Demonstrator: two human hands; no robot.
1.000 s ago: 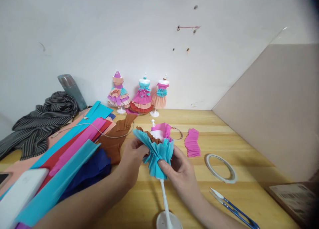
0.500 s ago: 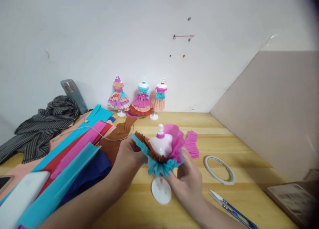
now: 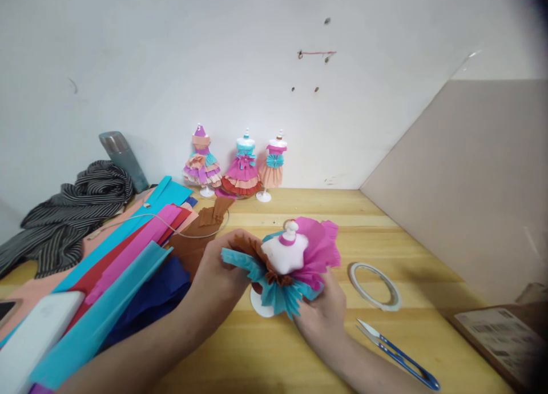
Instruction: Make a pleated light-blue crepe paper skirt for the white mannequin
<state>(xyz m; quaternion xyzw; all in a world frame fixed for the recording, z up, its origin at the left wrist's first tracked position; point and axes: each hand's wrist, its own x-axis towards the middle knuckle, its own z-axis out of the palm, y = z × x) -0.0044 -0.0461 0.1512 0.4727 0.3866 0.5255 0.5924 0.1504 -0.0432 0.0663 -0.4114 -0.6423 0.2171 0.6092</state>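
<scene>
"So — what's in your grip?"
"My left fingers [image 3: 233, 274] pinch the pleated blue ruffle [image 3: 280, 298]; my right fingers [image 3: 311, 315] close on its other side. It fans around the small white mannequin [image 3: 285, 254] between them — over the table [image 3: 338, 211]."

One head-worn view looks forward and down over the table [image 3: 359, 220]; hands [image 3: 225, 274] near, wall [image 3: 171, 57] beyond.

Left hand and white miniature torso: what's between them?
In the head view, the brown ruffle and the blue ruffle lie between the left hand and the white torso.
</scene>
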